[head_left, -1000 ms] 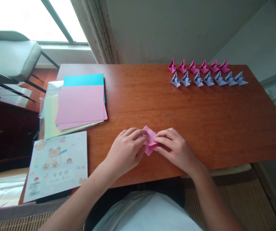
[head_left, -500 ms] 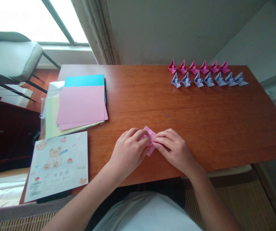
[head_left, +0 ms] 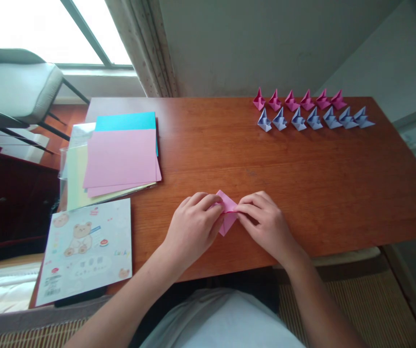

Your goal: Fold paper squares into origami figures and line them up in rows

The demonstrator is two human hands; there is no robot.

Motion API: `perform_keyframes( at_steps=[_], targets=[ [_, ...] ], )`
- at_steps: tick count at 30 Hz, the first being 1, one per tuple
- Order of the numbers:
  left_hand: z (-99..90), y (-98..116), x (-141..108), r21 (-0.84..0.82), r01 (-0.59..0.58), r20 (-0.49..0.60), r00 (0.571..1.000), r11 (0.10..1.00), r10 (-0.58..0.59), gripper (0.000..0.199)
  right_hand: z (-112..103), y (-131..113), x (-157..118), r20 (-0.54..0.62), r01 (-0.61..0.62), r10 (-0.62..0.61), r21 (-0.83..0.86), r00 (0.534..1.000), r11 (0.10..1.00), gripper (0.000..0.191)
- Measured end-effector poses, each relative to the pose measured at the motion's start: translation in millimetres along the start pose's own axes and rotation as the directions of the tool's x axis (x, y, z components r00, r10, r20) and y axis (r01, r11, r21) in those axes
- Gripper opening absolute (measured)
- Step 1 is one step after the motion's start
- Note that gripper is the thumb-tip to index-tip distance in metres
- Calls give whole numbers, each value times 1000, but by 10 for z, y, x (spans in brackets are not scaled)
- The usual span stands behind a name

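A small folded piece of pink paper [head_left: 229,221] lies near the table's front edge, between my hands, its corners pointing toward and away from me. My left hand [head_left: 195,223] grips its left side, the fingertips curled over it and covering that part. At the paper's right corner, my right hand [head_left: 264,220] pinches a fold between thumb and fingers. A darker pink line runs across the paper's middle toward that pinch.
Origami pieces stand in two rows at the back right: deep pink ones [head_left: 291,101] behind, pale lilac ones [head_left: 314,120] in front. On the left lie pink sheets [head_left: 121,157], a blue sheet [head_left: 126,122] and a bear-printed pad [head_left: 84,251]. A chair [head_left: 15,89] stands beyond the table.
My right hand has shifted slightly right, still pinching the paper's right corner. More of the paper's middle now shows between my hands. The left hand has barely moved.
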State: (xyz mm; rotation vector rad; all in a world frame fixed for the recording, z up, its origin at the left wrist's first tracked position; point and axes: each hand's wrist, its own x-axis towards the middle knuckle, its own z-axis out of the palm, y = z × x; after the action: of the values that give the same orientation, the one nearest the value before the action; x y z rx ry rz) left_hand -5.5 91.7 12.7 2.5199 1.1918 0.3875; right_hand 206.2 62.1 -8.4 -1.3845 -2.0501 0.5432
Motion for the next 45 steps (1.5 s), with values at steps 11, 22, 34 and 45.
perform_keyframes(
  at_steps=[11,22,34,45],
  targets=[
    [45,-2,4,5,22,-36,999,1000,-22,13,-22,-16,30,12,-79,79,-6,997,997,14],
    [82,-24,14,-49,62,-98,993,997,-67,16,8,-12,64,15,-99,99,12,995,995,12],
    [127,-35,-39,-86,106,-191,974,991,-121,34,100,-63,114,-51,-184,181,-61,982,981,14],
    [40,-67,-137,-122,227,-121,963,966,-242,21,102,-107,141,-25,-250,249,-99,968,963,14]
  ],
)
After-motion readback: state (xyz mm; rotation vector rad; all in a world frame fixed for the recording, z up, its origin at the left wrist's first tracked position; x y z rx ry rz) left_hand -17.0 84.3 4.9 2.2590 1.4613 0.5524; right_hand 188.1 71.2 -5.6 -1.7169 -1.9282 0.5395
